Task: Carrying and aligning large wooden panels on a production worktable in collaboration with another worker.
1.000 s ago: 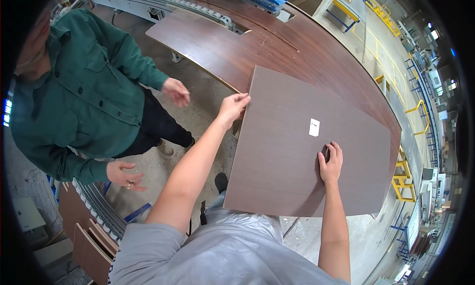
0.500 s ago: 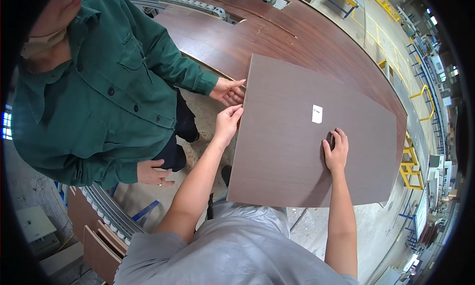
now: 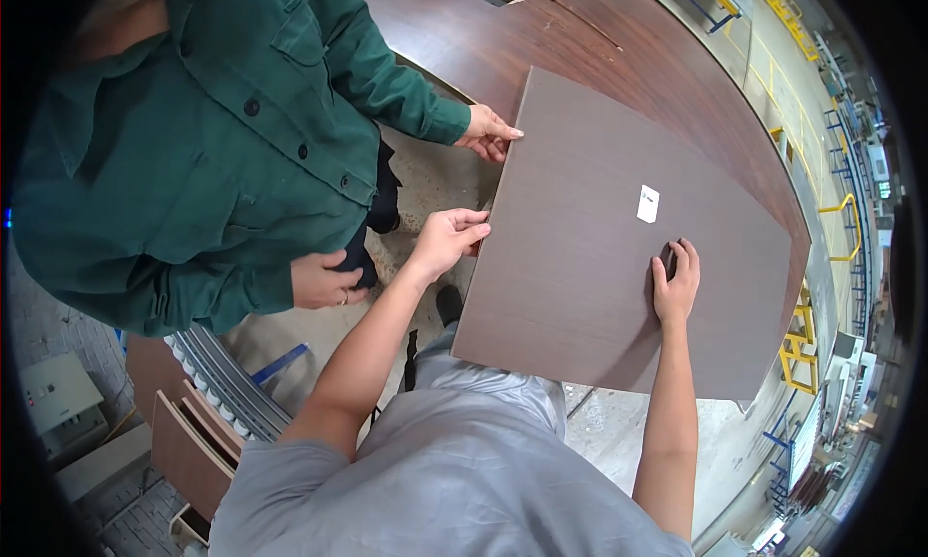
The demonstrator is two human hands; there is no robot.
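A large brown-grey board [image 3: 599,257] with a small white label [image 3: 649,203] lies flat in front of me, over a darker wood-grain panel [image 3: 580,64]. My left hand [image 3: 447,240] grips the board's left edge. My right hand [image 3: 675,282] presses flat on its top, fingers around a small dark object I cannot make out. A person in a green jacket [image 3: 193,141] stands at my left; one of their hands [image 3: 491,131] holds the board's far left edge, the other [image 3: 319,278] hangs by their side.
Concrete floor [image 3: 425,180] shows between us. Roller rails and brown panels [image 3: 203,412] stand at lower left beside a grey box [image 3: 58,402]. Yellow railings [image 3: 802,354] and machinery line the right side.
The person in green has stepped closer and taken hold of the board's far left edge. The board has swung nearer to me; my hands keep their places on it.
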